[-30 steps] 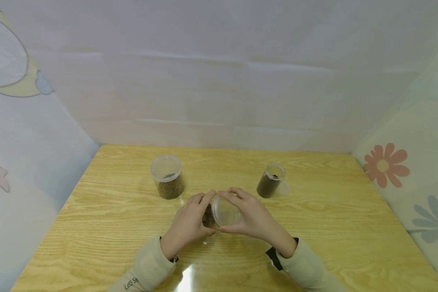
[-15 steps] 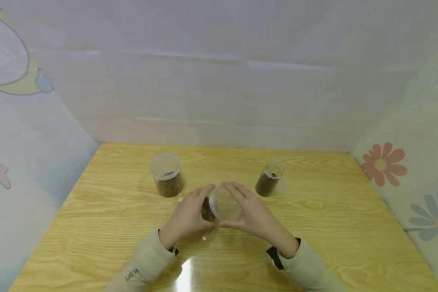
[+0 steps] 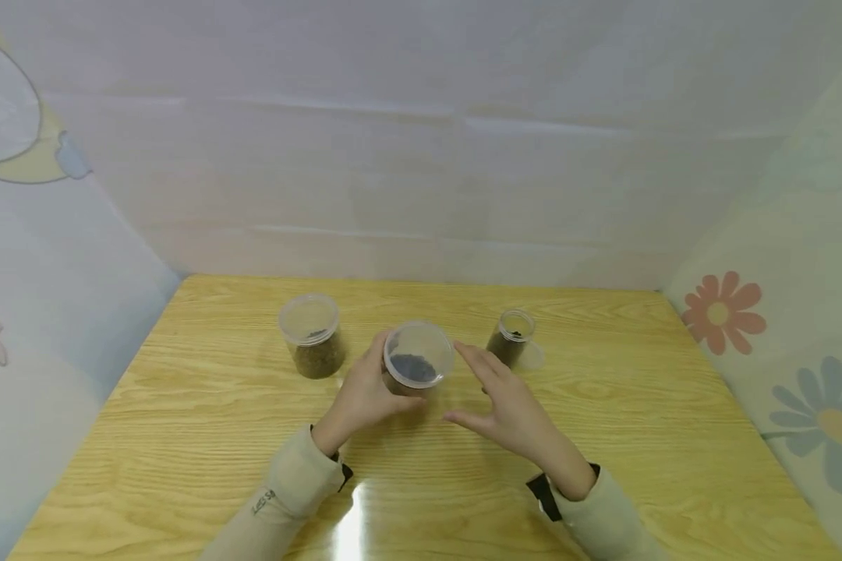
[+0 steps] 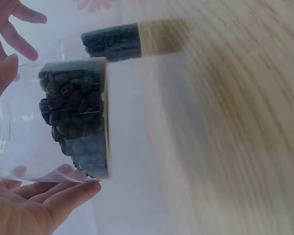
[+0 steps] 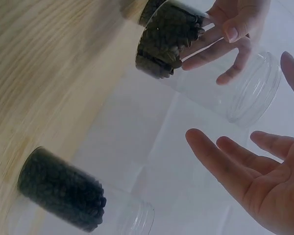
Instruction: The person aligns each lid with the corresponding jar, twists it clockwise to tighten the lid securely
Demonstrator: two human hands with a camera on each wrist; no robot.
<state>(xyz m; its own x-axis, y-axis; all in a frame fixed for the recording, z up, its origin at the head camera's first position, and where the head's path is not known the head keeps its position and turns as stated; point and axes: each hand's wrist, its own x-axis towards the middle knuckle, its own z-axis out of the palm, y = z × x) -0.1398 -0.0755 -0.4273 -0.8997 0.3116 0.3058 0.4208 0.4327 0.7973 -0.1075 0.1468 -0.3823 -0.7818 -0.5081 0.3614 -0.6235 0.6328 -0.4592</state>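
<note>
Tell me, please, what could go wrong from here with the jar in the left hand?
First, only the left hand grips the middle jar, and the right hand is open beside it, so the smooth wall might slip. Second, I cannot tell whether a clear lid covers it; if not, a tilt could spill the dark beans. Third, the right hand lies close to the smaller jar in the head view and might knock it.

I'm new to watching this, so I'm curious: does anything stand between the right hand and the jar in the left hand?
Nothing visible: only open space separates the right hand from the held jar. The narrower jar stands beyond the right hand, outside that gap.
</note>
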